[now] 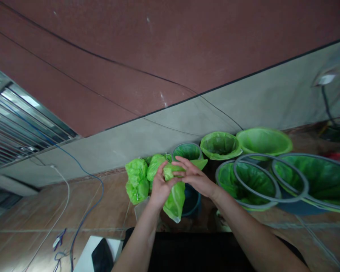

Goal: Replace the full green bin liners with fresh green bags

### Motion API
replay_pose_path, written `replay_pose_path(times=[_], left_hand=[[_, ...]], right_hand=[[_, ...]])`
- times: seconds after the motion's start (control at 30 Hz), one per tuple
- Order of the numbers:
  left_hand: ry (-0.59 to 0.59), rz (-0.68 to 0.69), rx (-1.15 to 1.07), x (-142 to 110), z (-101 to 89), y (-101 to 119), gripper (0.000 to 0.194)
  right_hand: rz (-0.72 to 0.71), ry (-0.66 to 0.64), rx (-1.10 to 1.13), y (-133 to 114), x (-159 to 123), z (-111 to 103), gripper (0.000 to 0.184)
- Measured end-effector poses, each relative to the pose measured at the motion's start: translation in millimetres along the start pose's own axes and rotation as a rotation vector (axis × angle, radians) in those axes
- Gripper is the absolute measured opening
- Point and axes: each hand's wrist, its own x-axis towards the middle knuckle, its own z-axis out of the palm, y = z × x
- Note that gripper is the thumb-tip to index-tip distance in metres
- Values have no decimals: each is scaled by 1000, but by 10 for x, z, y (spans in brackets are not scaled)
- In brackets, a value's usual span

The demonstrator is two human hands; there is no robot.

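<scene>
A light-green plastic bag (pixel 175 200) hangs in front of me between my two hands, its lower end narrowing to a whitish tip. My left hand (pixel 161 186) has its fingers and thumb curled on the bag's upper left side. From the right, my right hand (pixel 197 178) grips its upper edge, fingers bent over the plastic. Below the bag, a dark blue bucket (pixel 195 204) is partly hidden. Just behind stand a crumpled green bag bundle (pixel 137 179) and a bin lined with green plastic (pixel 188 152).
More green-lined bins stand along the wall: one upright (pixel 221 145), a wide one (pixel 265 140), and two nearer (pixel 246 181) (pixel 325 181). A loose grey ring (pixel 305 185) lies across the near bins. A blue cable (pixel 102 189) and white cable (pixel 66 192) cross the tiled floor.
</scene>
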Motion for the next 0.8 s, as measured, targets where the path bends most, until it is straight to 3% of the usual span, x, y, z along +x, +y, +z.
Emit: replay_pose_path(times=[0.07,0.13,0.2,0.27,0.37,0.47,0.63,0.8], left_hand=[[-11,58,155,20,-93,73,58],[-49,135,337,18,-206,216,49],[-132,237,541,-22,-315,404,52],[-287,293,702,-96,-399,597,62],[-462,356,842,-241,-481,836,73],[-531,447,889,-376,-558,1024,69],[-564,514,943,-523,-755,1301,61],[-537,602,946,-632,-919,1472,58]], right_hand=[[-25,8,-140,-37,4,-32,72],[-97,52,-462,-75,1,-65,74],[-174,78,-816,-80,-9,-74,82],[-204,41,-1038,-34,-23,-44,93],[-178,-58,-1122,96,-39,46,99],[-158,-124,-1122,202,-42,130,96],[-118,-170,-1151,257,-17,164,87],[47,-89,-1256,331,5,85,97]])
